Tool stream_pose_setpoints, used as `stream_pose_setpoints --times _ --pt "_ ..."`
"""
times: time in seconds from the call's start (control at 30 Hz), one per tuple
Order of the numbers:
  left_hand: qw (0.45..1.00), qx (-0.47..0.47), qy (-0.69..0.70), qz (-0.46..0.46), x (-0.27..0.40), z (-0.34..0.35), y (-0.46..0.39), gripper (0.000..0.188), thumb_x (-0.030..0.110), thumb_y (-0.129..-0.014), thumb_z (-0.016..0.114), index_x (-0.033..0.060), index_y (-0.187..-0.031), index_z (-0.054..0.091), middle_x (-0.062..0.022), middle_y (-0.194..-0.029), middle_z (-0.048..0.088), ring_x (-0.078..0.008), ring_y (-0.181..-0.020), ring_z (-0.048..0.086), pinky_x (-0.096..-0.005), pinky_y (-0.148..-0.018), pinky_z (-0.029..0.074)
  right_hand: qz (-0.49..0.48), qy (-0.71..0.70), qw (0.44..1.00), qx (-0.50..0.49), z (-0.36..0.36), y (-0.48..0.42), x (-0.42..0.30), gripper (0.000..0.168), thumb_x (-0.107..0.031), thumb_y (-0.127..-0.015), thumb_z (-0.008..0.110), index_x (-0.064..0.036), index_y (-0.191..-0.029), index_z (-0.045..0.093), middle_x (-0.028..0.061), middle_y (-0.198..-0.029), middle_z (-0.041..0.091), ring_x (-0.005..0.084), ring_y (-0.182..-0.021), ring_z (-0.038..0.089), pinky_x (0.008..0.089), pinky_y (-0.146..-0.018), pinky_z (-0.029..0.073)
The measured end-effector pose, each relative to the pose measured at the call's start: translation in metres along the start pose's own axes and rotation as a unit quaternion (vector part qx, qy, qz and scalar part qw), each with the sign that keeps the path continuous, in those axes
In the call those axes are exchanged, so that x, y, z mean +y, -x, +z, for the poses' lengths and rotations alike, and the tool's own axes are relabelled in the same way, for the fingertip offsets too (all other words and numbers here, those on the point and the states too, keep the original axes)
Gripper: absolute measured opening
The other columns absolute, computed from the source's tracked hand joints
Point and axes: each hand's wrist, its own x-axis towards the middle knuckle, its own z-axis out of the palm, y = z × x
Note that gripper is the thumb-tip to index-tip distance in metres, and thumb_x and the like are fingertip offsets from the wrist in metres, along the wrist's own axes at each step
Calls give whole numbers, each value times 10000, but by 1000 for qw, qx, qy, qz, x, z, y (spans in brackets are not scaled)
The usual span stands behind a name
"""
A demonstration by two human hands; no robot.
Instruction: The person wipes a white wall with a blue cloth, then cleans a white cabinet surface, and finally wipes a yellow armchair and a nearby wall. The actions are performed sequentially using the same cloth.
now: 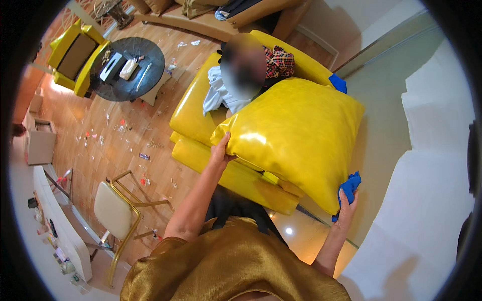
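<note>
A large glossy yellow cushion point(301, 131) is held up by two of its corners, tilted over a yellow armchair point(196, 98). My left hand point(223, 149) grips the cushion's near left corner, thumb on top. At the near right corner my right hand point(347, 207) grips the cushion together with a crumpled blue cloth point(350, 188). Behind the cushion, clothes lie on the chair: a pale blue garment point(222, 92) and a red and black checked cloth point(279, 62). A blurred patch hides what is between them. Another blue piece point(337, 83) shows at the chair's far right arm.
Litter is strewn over the wooden floor point(158, 131) at left. A round dark table point(150, 52) holds a tissue box point(110, 67) and small items. Nearby stand a gold-framed chair point(113, 205), a white desk point(67, 240), another yellow armchair point(67, 75) and a tan sofa point(196, 23).
</note>
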Motion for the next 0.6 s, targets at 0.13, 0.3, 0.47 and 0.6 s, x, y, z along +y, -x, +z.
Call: stream_pose_setpoints --times 0.13,0.3,0.47,0.6 --pt "996 -14 -66 53 27 -5 41 478 374 -907 687 37 -1226 573 -105 -1050 690 -219 -838 701 -390 -652 593 29 -24 999 1 -15 29 13 626 -72 -868 701 12 -1420 418 125 -1442 471 232 -1311 458 364 -1124 321" --pt "993 -102 -65 5 12 -66 77 463 366 -933 650 64 -1269 550 -87 -1038 698 -218 -885 705 -343 -696 590 82 -35 996 19 -26 80 49 585 -83 -879 698 22 -1390 433 122 -1369 512 230 -1241 508 368 -1088 366" --pt "971 -125 -99 -179 -8 -150 59 454 339 -918 663 76 -1256 510 -102 -1001 662 -277 -942 694 -363 -770 575 130 230 961 77 -26 120 89 418 -204 -892 711 -12 -1209 516 118 -1129 592 249 -1049 568 372 -946 446" --pt "952 -179 -155 -193 -4 -166 34 547 385 -906 679 56 -1285 461 -170 -1081 643 -316 -890 700 -391 -752 582 106 343 923 140 -15 132 107 327 -241 -896 696 -49 -1105 534 173 -1128 582 324 -1010 565 390 -859 455"
